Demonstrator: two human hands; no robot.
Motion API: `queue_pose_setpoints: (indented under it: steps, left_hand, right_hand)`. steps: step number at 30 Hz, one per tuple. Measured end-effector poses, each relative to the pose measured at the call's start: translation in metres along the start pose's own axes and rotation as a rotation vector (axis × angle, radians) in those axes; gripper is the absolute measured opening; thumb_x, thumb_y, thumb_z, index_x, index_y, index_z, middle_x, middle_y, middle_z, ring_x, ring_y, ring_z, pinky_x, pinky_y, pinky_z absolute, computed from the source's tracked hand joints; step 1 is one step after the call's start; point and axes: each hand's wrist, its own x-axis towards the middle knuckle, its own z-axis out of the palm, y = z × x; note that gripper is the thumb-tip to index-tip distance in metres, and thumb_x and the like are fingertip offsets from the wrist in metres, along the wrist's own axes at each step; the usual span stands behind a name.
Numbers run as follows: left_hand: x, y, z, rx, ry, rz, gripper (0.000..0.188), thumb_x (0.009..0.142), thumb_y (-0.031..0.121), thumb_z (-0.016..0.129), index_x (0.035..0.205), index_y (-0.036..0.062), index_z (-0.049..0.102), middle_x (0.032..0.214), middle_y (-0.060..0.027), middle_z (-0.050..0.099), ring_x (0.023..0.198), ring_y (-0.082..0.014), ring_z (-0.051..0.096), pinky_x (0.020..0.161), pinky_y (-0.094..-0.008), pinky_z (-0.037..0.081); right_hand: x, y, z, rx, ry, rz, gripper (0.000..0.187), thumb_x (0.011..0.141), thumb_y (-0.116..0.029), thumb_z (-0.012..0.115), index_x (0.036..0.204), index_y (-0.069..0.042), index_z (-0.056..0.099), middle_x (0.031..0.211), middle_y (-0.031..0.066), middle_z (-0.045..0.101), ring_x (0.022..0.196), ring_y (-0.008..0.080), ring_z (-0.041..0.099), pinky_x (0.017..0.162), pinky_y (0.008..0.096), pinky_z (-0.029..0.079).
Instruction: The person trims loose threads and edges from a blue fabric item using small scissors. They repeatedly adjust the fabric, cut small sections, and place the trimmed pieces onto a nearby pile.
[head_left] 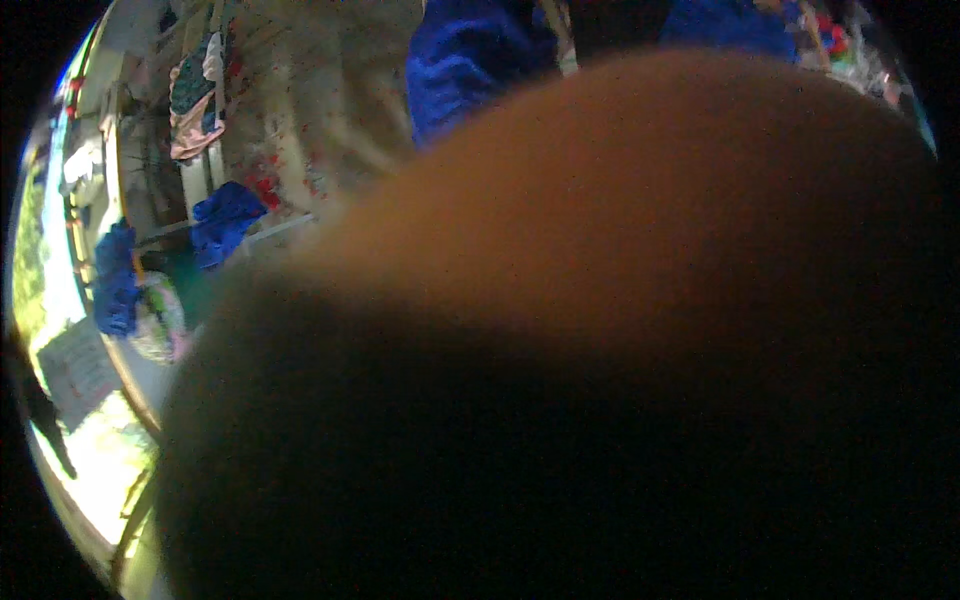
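Observation:
A large, blurred, skin-toned shape [600, 210] fills most of the head view, very close to the camera. It seems to be part of a hand, but its fingers do not show, and I cannot make out whether it is my left or my right. Its lower part falls into black shadow. Whatever lies behind it is hidden, including anything held. No other part of my hands or arms can be told apart.
Blue cloth [475, 65] shows along the top. Toward the left lie a smaller blue cloth [228, 220], a dark blue cloth [117, 280] and a patterned bundle [158, 318]. Pink and dark green cloth [198, 105] is farther off. Bright light [95, 470] enters at the left rim.

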Motion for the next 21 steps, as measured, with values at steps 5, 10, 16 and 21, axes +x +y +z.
queue_pose_setpoints:
  steps: [5, 10, 16, 21]
  left_hand:
    - [0.000, 0.002, 0.009, -0.585, 0.115, -0.098, 0.026, 0.097, 0.022, 0.058, 0.109, -0.0001, 0.064, 0.100, -0.0184, 0.064, 0.093, -0.0329, 0.065, 0.079, -0.0422, 0.052]
    - [0.049, -0.022, 0.030, -0.958, 0.189, -0.343, 0.027, 0.098, 0.022, 0.056, 0.110, -0.0013, 0.063, 0.098, -0.0190, 0.064, 0.095, -0.0336, 0.064, 0.081, -0.0417, 0.052]
    - [0.134, -0.070, 0.078, -1.226, 0.175, -0.601, 0.029, 0.099, 0.022, 0.053, 0.111, -0.0028, 0.063, 0.096, -0.0197, 0.064, 0.097, -0.0345, 0.064, 0.083, -0.0411, 0.052]
    - [0.176, -0.105, 0.128, -1.168, 0.084, -0.545, 0.026, 0.097, 0.021, 0.054, 0.108, -0.0011, 0.064, 0.095, -0.0174, 0.065, 0.095, -0.0341, 0.065, 0.082, -0.0414, 0.052]
  right_hand:
    - [0.011, 0.059, -0.006, 0.076, 0.041, 0.073, 0.029, 0.100, -0.028, 0.055, 0.107, -0.008, 0.074, 0.105, 0.0182, 0.072, 0.098, 0.0332, 0.069, 0.087, 0.0458, 0.053]
    - [-0.011, 0.124, -0.009, 0.168, -0.002, 0.082, 0.030, 0.101, -0.029, 0.053, 0.109, -0.008, 0.073, 0.104, 0.0182, 0.072, 0.097, 0.0314, 0.068, 0.087, 0.0446, 0.052]
    - [-0.035, 0.193, -0.059, 0.268, -0.080, 0.082, 0.032, 0.103, -0.030, 0.051, 0.111, -0.008, 0.073, 0.101, 0.0181, 0.072, 0.096, 0.0293, 0.068, 0.087, 0.0431, 0.052]
    - [-0.071, 0.221, -0.138, 0.453, 0.144, -0.224, 0.032, 0.103, -0.028, 0.049, 0.109, -0.006, 0.071, 0.099, 0.0196, 0.071, 0.098, 0.0312, 0.068, 0.088, 0.0434, 0.050]
